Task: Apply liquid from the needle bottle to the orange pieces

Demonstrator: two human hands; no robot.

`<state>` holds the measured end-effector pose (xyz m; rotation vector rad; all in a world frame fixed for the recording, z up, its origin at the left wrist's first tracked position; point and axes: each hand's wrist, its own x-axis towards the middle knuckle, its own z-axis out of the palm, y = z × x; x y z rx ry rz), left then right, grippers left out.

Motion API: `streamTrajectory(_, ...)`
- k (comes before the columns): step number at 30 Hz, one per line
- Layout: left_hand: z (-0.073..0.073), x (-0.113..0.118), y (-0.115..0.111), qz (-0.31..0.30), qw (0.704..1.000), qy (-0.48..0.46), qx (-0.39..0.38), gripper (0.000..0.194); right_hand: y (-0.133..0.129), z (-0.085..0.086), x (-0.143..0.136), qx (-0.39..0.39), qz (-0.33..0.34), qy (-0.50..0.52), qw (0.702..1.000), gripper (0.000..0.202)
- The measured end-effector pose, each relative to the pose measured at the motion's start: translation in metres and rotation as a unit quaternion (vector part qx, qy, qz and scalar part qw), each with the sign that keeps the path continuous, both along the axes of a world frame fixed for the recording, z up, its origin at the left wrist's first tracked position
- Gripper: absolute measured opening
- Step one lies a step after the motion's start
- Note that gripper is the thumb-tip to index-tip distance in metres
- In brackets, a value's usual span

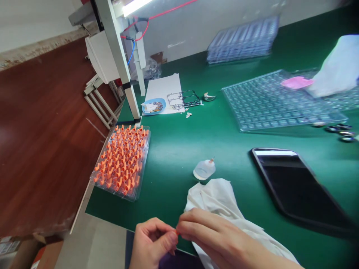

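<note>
Clear blister tray (94, 178) at 9 o'clock on the green bench mat (179, 142), filled with rows of small orange moulded parts (121, 158), all standing in their pockets. Same colour as the piece in hand, so likely the same part.

Left hand (153, 244) at 6 o'clock, bottom edge of view: fingers curled in, thumb and forefinger closed toward the right hand. Between the two hands, a tiny orange piece (177, 232), only a speck showing at the fingertips. Judged: very light, small enough to drop or flick away, probably stiff moulded plastic; best pinched at its ends with fingertips, light pressure only. Which hand carries most of the grip cannot be told; both touch it.

Right hand (213, 239) just right of the left, fingers extended and bunched, tips pinching the same piece. It lies over a white cloth (215, 200).

Just beyond the cloth, at centre: a small clear squeeze bottle (204, 170) with an orange tip, lying on its side.

At 3 o'clock: a dark phone (297, 188), screen up. Beyond it, at 1 o'clock, empty-looking clear compartment trays (275, 101), with more stacked behind.
</note>
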<state>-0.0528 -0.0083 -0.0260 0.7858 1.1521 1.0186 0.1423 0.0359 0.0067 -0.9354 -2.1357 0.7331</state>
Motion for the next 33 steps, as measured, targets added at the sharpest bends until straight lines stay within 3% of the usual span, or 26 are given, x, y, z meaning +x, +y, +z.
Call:
streamTrajectory(6, -0.002, 0.003, 0.001, 0.003, 0.998, -0.057, -0.034, 0.035, 0.002, 0.000, 0.002, -0.074, 0.046, 0.027, 0.996, 0.020)
streamTrajectory(13, -0.004, 0.005, -0.001, -0.025, 0.996, -0.071, -0.052, 0.038, 0.000, 0.000, 0.006, -0.077, 0.055, 0.041, 0.995, 0.034)
streamTrajectory(21, -0.006, 0.004, -0.003, -0.056, 0.994, -0.072, -0.053, 0.039, -0.006, -0.004, 0.009, -0.083, 0.056, 0.064, 0.993, 0.026)
streamTrajectory(24, -0.010, 0.002, -0.002, -0.075, 0.997, -0.025, -0.014, 0.040, -0.008, -0.007, 0.013, -0.076, 0.043, 0.078, 0.993, 0.016)
streamTrajectory(26, -0.013, 0.000, -0.001, -0.070, 0.991, 0.085, 0.074, 0.033, -0.003, -0.017, 0.021, -0.065, -0.014, 0.090, 0.994, 0.011)
streamTrajectory(28, -0.014, -0.002, 0.001, -0.046, 0.948, 0.233, 0.212, 0.021, 0.012, -0.031, 0.031, -0.049, -0.138, 0.097, 0.985, 0.014)
streamTrajectory(30, -0.016, -0.003, 0.004, -0.031, 0.861, 0.364, 0.354, 0.006, 0.034, -0.048, 0.042, -0.029, -0.270, 0.095, 0.958, 0.033)
streamTrajectory(31, -0.016, -0.003, 0.006, -0.030, 0.812, 0.412, 0.412, 0.008, 0.045, -0.055, 0.046, -0.027, -0.300, 0.090, 0.949, 0.049)
streamTrajectory(33, -0.017, -0.004, 0.010, -0.046, 0.731, 0.478, 0.484, 0.015, 0.065, -0.062, 0.052, -0.040, -0.296, 0.081, 0.951, 0.058)
